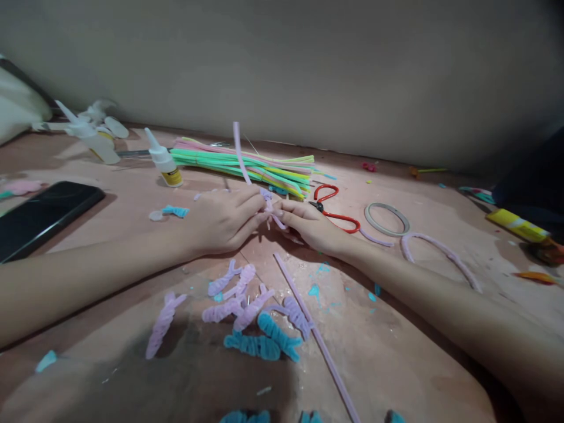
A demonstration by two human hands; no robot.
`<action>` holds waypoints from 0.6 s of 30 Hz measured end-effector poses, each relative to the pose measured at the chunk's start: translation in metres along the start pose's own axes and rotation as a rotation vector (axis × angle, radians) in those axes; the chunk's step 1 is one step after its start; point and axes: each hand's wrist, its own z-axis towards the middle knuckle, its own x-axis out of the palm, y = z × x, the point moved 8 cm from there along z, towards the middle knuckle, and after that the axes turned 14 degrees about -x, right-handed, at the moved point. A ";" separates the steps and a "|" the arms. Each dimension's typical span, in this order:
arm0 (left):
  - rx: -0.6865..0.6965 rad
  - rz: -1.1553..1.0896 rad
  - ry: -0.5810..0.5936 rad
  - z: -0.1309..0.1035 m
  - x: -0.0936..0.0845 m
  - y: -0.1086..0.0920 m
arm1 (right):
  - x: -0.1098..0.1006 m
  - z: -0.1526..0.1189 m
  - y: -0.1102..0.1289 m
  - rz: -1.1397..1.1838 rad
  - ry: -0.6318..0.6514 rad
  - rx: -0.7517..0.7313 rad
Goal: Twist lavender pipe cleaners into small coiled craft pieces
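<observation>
Both hands meet over the middle of the table, closed on a light purple pipe cleaner (239,150) whose free end sticks up behind the fingers. My left hand (231,218) pinches it from the left, and my right hand (306,222) grips its coiled part from the right. The fingers partly hide that coil. Below them lie several coiled purple pieces (225,308) with forked ends, and blue coiled ones (253,345). A straight purple pipe cleaner (319,341) runs toward the front edge. Red-handled scissors (341,216) rest just beyond my right hand.
A bundle of green, pink and yellow pipe cleaners (238,161) lies at the back. Glue bottles (165,161) stand left of it, with a black phone (48,217) nearer. Right are a tape ring (386,219), a curved purple strip (440,249) and a yellow packet (517,225).
</observation>
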 end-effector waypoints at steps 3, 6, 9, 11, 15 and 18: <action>0.135 0.134 -0.123 -0.002 -0.008 -0.010 | -0.004 0.000 0.000 -0.026 -0.048 0.016; 0.168 0.159 -0.094 -0.001 -0.007 -0.008 | -0.005 -0.001 0.001 -0.053 -0.054 0.019; 0.170 0.177 -0.017 -0.001 -0.002 -0.002 | -0.006 -0.001 0.001 -0.064 -0.052 0.027; 0.197 0.181 -0.004 -0.003 0.000 -0.002 | -0.007 -0.001 0.000 -0.045 -0.049 0.032; 0.187 0.082 0.003 -0.003 -0.003 -0.001 | -0.005 0.001 0.000 0.012 -0.011 -0.006; 0.171 0.081 -0.004 -0.003 -0.002 -0.001 | -0.003 0.001 0.002 0.007 0.014 -0.019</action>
